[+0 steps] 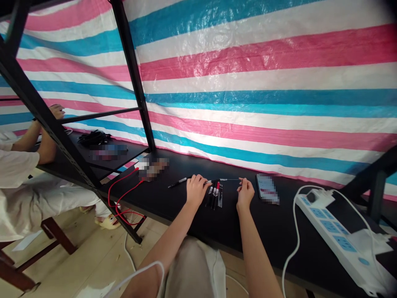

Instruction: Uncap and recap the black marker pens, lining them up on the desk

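My left hand [196, 189] rests on the black table [192, 215], fingers curled around the barrel of a pen [208, 182]. My right hand [245, 192] pinches the end of a thin pen refill [230, 179] that stretches left toward the pen in my left hand. Between my hands lies a row of several pens [215, 194], black and red. One more black pen [178, 182] lies to the left of my left hand.
A phone [267, 188] lies right of my right hand. A white power strip [335, 238] with a white cable sits at the right. A red cable [124, 194] hangs off the table's left edge. Another person [21, 165] sits at the left behind a black metal frame [133, 74].
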`<state>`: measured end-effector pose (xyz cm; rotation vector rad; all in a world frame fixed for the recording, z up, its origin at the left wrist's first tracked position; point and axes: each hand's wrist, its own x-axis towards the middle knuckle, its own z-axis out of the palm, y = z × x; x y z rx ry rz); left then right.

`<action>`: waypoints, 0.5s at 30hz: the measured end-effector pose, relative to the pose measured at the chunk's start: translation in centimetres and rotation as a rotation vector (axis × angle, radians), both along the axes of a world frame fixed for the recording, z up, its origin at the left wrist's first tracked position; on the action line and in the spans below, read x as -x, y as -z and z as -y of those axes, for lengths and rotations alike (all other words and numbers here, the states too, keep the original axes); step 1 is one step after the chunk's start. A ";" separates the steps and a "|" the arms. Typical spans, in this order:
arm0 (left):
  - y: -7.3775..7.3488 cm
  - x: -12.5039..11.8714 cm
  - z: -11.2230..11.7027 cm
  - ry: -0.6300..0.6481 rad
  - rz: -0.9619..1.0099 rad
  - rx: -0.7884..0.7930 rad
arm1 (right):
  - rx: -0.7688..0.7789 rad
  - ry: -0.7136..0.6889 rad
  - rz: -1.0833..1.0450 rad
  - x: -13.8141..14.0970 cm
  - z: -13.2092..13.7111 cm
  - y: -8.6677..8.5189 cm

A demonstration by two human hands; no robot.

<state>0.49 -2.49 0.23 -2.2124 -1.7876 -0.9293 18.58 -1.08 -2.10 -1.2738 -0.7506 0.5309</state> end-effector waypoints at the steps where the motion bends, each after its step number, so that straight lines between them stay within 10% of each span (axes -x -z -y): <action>1: -0.1 0.1 0.0 -0.017 0.010 -0.004 | 0.022 0.065 0.029 -0.3 0.1 0.1; 15: 1.2 0.5 -0.8 -0.171 0.062 0.347 | 0.459 -0.087 0.533 -0.1 0.9 -0.1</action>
